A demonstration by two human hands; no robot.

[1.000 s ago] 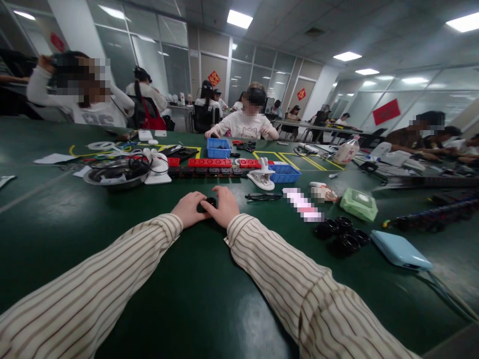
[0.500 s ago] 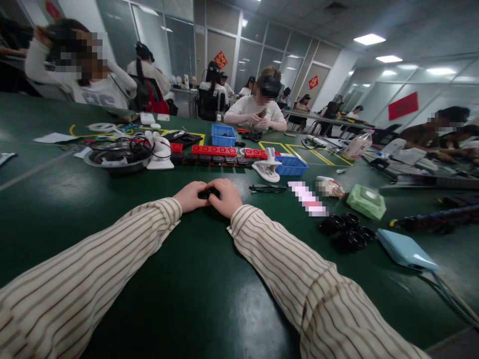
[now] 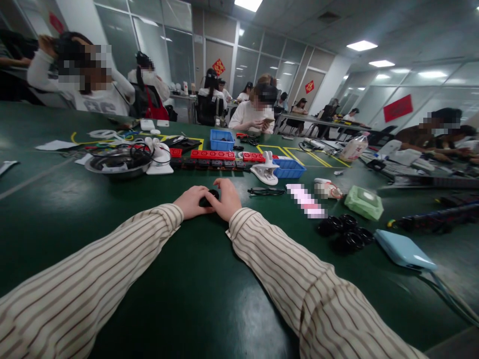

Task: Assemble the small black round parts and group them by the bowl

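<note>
My left hand (image 3: 192, 202) is closed around the side of a small black round piece (image 3: 214, 193) at the middle of the green table (image 3: 187, 299). My right hand (image 3: 227, 200) meets it from the other side, its thumb against the piece and its index finger arched above. The fingers cover most of the piece, so its exact kind is hidden. Just beyond the hands runs a row of black and red blocks (image 3: 213, 155). To the right lie black-framed glasses (image 3: 266, 191) and a pixelated pink item (image 3: 306, 200).
A metal bowl (image 3: 116, 169) with dark parts stands at the left, beside a white clip-on device (image 3: 159, 157). Blue bins (image 3: 288, 168) are behind. Several black round parts (image 3: 346, 232), a green pack (image 3: 363, 202) and a light-blue box (image 3: 404, 249) sit at the right. Other people work across the table.
My right index finger has lifted and more of the black piece's top shows. The hands stay in nearly the same place. The camera view has tipped slightly.
</note>
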